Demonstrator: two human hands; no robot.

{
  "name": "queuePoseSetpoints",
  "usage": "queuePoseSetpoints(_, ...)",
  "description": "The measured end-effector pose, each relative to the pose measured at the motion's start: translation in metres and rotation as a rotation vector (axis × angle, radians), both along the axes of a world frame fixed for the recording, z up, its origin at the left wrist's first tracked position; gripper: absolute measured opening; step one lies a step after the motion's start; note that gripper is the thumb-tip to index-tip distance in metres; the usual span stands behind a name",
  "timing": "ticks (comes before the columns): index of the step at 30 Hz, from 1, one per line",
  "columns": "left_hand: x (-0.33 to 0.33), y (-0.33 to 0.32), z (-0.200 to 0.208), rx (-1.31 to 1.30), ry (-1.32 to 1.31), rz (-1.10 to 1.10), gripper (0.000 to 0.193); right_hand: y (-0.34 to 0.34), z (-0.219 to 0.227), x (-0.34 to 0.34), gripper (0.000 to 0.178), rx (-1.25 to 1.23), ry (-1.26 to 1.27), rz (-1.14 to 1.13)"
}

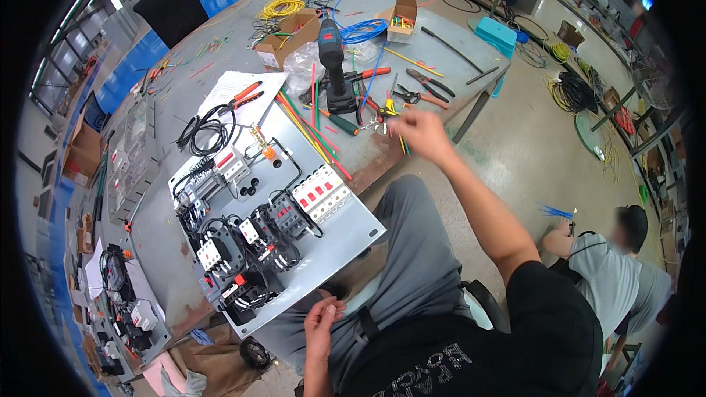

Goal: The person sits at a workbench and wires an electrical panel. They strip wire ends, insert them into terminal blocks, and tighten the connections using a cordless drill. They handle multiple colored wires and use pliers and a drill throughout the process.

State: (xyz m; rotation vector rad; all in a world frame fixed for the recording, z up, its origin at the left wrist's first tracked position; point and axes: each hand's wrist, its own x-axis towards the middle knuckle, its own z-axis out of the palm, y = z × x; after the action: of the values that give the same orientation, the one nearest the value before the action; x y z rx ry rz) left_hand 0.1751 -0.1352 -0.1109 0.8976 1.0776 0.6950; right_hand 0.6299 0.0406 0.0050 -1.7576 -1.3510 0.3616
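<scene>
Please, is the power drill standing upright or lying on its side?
Upright: the power drill stands on its base, with its body raised above the handle.

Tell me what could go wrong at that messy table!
The metal panel juts past the edge of the table, so a bump might tip it. The drill stands upright and could topple if knocked. The right hand is close to pliers, so it might get pinched.
</scene>
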Motion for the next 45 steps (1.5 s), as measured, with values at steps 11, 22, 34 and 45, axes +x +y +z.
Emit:
queuePoseSetpoints(11, 0.008, -0.022, -0.015, -0.053, -0.035, 0.02, 0.028, 0.187, -0.007, 0.05, 0.05, -0.453, -0.165, -0.301)
queuePoseSetpoints(22, 0.015, -0.021, -0.005, 0.058, 0.017, -0.132, 0.033, 0.117, 0.024, 0.067, 0.017, 0.026, 1.217, 0.182)
queuePoseSetpoints(34, -0.033, -0.015, 0.038, -0.111, -0.297, 0.528, 0.056, -0.1, -0.015, -0.044, 0.024, -0.203, 0.814, 0.312)
queuePoseSetpoints(45, -0.123, 0.007, 0.037, 0.035, -0.5, 0.92, 0.05, -0.096, -0.048, -0.105, 0.026, -0.283, 0.731, 0.349)
